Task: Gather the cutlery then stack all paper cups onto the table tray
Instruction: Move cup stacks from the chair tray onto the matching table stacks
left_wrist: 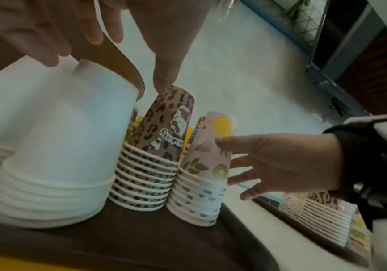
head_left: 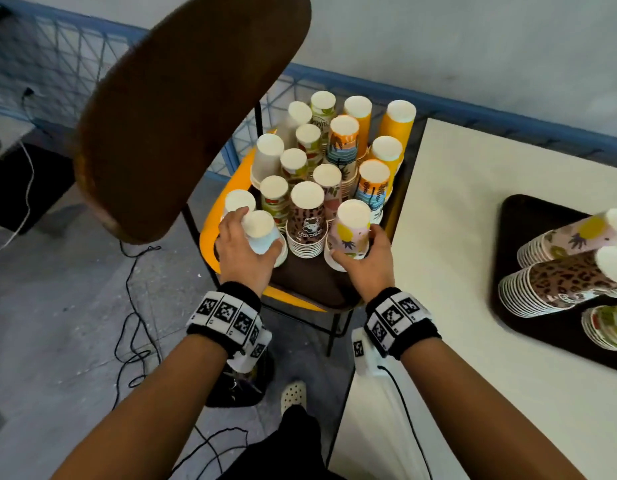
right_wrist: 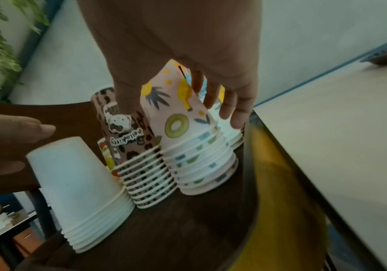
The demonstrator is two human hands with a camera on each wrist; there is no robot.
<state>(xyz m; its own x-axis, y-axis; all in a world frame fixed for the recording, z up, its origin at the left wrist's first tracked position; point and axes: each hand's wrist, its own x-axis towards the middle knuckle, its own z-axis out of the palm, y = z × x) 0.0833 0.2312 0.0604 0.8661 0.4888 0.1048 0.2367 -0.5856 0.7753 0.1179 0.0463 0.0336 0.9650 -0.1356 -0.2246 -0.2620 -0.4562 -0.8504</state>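
Observation:
Several stacks of upturned paper cups stand on a dark tray (head_left: 310, 282) on a yellow chair. My left hand (head_left: 260, 235) is cupped round a plain white stack (head_left: 258, 230) at the front left; in the left wrist view its fingers (left_wrist: 95, 36) and thumb stand slightly off the white stack (left_wrist: 60, 137). My right hand (head_left: 352, 247) grips the pink fruit-print stack (head_left: 350, 230) at the front right, thumb (left_wrist: 222, 142) pressed on the fruit-print stack (left_wrist: 202, 165). A leopard-print stack (head_left: 307, 216) stands between them. No cutlery is in view.
The chair's brown backrest (head_left: 182, 116) looms over the left side. To the right is a pale table (head_left: 456, 237) with a dark table tray (head_left: 529, 216) holding cup stacks (head_left: 560, 282) lying on their sides. Cables (head_left: 134, 306) trail over the floor.

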